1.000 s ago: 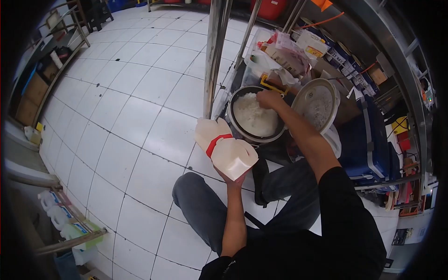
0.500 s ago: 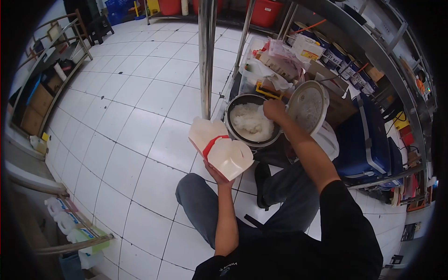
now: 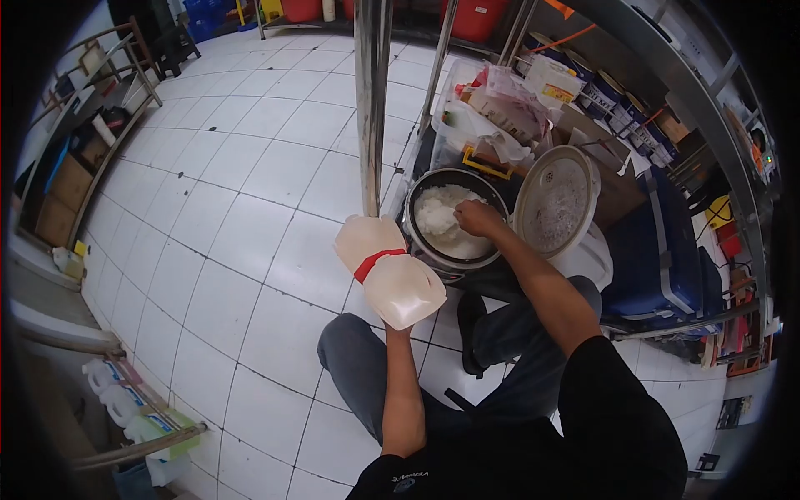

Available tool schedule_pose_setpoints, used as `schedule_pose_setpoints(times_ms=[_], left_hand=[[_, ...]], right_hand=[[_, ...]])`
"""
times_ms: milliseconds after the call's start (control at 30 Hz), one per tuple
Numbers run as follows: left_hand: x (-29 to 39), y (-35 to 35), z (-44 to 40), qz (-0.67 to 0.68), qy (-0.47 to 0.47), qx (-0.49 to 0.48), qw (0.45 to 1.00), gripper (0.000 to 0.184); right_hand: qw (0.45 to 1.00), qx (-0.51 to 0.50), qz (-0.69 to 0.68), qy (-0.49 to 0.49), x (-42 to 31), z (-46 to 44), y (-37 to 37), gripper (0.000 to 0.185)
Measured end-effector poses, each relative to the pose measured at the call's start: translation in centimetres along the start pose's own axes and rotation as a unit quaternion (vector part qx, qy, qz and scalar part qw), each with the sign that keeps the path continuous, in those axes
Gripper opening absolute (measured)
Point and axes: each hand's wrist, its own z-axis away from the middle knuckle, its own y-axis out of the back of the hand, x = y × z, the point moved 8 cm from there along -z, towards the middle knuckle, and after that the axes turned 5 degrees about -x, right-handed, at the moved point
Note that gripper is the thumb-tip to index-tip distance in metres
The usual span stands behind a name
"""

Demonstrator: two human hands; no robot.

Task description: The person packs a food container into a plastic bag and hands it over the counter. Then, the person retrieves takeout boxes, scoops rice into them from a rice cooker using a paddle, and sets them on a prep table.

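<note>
From beneath, my left hand (image 3: 395,325) holds a paper takeout box (image 3: 405,292), white inside with red bands and its flaps spread open. Most of that hand's fingers are hidden behind the box. A rice cooker (image 3: 414,237) with a dark inner pot stands on the floor ahead of me, holding white rice (image 3: 440,212). My right hand (image 3: 479,218) is closed and reaches over the pot, close to the rice. What its fingers grip is hidden. The cooker's round lid (image 3: 557,200) is tilted up on the right side.
A metal post (image 3: 371,108) rises just beyond the box. Behind the cooker sits a clear plastic bin (image 3: 454,96) heaped with packaging. On the right are a big blue case (image 3: 654,242) and a metal shelf frame (image 3: 667,75). Plastic jugs (image 3: 117,400) stand at lower left.
My right hand has moved left and slightly down, from the pot's right rim to over the rice. The takeout box has tilted a little in my left hand.
</note>
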Motion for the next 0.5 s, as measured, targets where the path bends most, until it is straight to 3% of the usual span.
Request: schedule_pose_setpoints(times_ms=[167,267,500], left_hand=[[0.4,-0.6,-0.5,-0.005,-0.017,0.015,1.000,0.065],[0.9,-1.4,-0.6,-0.014,-0.028,0.027,0.999,0.066],[2.0,-2.5,1.6,0.004,0.008,0.028,1.000,0.067]], right_hand=[[0.986,-0.001,-0.100,0.135,0.5,-1.1,-1.1,0.031],[0.961,-0.087,-0.259,0.035,2.2,-0.9,-2.3,0.030],[0.933,-0.078,-0.351,-0.033,3.4,0.9,-1.6,0.029]])
